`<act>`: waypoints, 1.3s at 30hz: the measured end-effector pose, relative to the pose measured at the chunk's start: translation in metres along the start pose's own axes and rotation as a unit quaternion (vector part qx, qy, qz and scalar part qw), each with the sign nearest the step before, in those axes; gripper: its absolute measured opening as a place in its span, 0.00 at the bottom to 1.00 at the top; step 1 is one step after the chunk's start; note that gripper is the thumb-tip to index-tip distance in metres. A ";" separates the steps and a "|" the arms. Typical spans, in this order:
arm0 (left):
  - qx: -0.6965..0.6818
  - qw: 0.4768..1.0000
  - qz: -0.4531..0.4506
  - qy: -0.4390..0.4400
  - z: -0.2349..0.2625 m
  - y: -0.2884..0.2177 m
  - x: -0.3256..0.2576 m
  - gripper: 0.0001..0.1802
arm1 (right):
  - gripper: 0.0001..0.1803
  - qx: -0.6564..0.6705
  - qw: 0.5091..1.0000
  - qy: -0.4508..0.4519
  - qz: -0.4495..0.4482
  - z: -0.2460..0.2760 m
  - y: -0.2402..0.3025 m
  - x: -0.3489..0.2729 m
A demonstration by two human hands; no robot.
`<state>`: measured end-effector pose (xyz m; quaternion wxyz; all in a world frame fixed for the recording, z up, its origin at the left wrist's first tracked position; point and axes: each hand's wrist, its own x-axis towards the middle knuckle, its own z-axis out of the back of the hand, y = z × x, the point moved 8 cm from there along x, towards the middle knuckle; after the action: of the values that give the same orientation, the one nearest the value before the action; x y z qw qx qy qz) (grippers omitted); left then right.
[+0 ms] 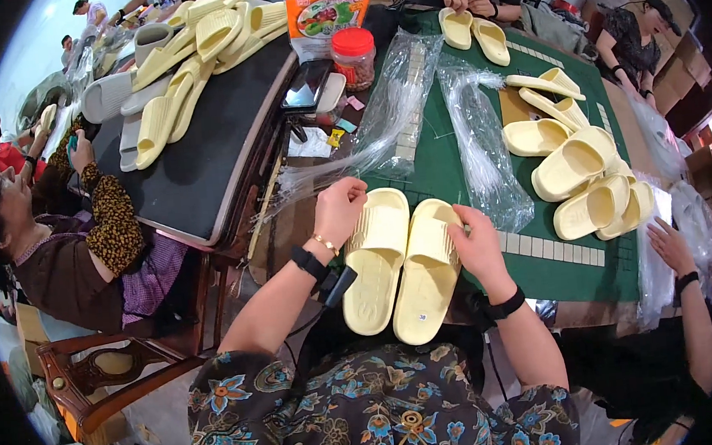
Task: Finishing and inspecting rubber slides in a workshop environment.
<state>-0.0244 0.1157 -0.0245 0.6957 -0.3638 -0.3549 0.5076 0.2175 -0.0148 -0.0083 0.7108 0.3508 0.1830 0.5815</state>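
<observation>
A pair of pale yellow slide slippers lies side by side in front of me, toes pointing away. My right hand (481, 250) grips the right slipper (425, 280) by the side of its strap, thumb on top. At the upper left edge of the left slipper (374, 275), my left hand (340, 214) is closed in a pinch. Whatever sits between those fingertips is too thin to make out. Beyond the left hand, a bundle of thin clear plastic strands (319, 181) spreads out of a clear bag (396, 94).
More yellow slippers (573, 163) lie on the green table (573, 276) at right; yellow and grey ones (186, 85) pile on the black table (201, 172) at left. A red-lidded jar (353, 58), a phone (307, 86) and another clear bag (483, 137) lie ahead. Co-workers sit around; one's hand (672, 248) reaches in at right.
</observation>
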 end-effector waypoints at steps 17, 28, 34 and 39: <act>-0.035 0.990 -0.121 0.061 -0.020 -0.071 -0.034 0.07 | 0.05 0.232 0.973 -0.010 -0.003 -0.011 0.050 -0.005; -0.092 0.986 -0.103 0.098 -0.029 -0.068 -0.035 0.06 | 0.04 0.176 0.983 -0.020 0.037 -0.011 0.056 -0.002; -0.082 0.985 -0.089 0.121 -0.032 -0.065 -0.036 0.06 | 0.04 0.167 0.985 -0.020 0.041 -0.011 0.058 -0.001; -0.084 0.985 -0.094 0.121 -0.032 -0.064 -0.036 0.06 | 0.04 0.153 0.987 -0.021 0.040 -0.011 0.058 -0.001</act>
<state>0.0236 0.0619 0.0104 0.7452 -0.4443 -0.3421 0.3609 0.1693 -0.0080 0.0252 0.6285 0.4744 0.2410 0.5673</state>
